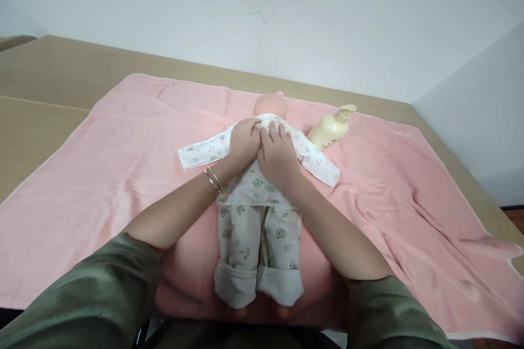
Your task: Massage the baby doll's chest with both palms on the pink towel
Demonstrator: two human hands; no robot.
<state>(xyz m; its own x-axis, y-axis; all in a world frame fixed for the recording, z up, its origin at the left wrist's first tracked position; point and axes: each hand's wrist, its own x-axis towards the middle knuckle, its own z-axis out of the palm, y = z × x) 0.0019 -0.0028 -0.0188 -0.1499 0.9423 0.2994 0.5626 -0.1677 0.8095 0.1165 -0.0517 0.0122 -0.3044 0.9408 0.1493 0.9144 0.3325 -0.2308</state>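
Olive-green sleeves [102, 278] fill the lower corners of the frame as a person extends bare forearms [339, 232] toward a doll [257, 185] laid out at the centre, its rolled white trouser cuffs [235, 286] nearest the lens and its head [270, 105] farthest. The foot end lies close to the bottom of the frame, where the pink blanket [123, 185] darkens into shadow; a pull in that direction could drag doll and cloth toward the edge. Too much forward push from the palms might instead ruck up the printed shirt [241, 193].

Just above the frame's middle, both hands rest on that shirt, side by side and meeting at the thumb side. The right hand [278, 155] lies spread, fingers extended and slightly parted on the fabric, gripping nothing. The left hand [244, 144], bangles [213, 180] at its wrist, rests back-up beside it; its fingers are partly hidden, so whether they curl or lie flat cannot be judged.

At upper right, a cream pump bottle [331, 130] shows tilted just beside the doll's sleeved arm [325, 168]; a sweep of the right forearm or a tug on the blanket could topple it. Beyond run the table [49, 82] and a white wall [164, 16].
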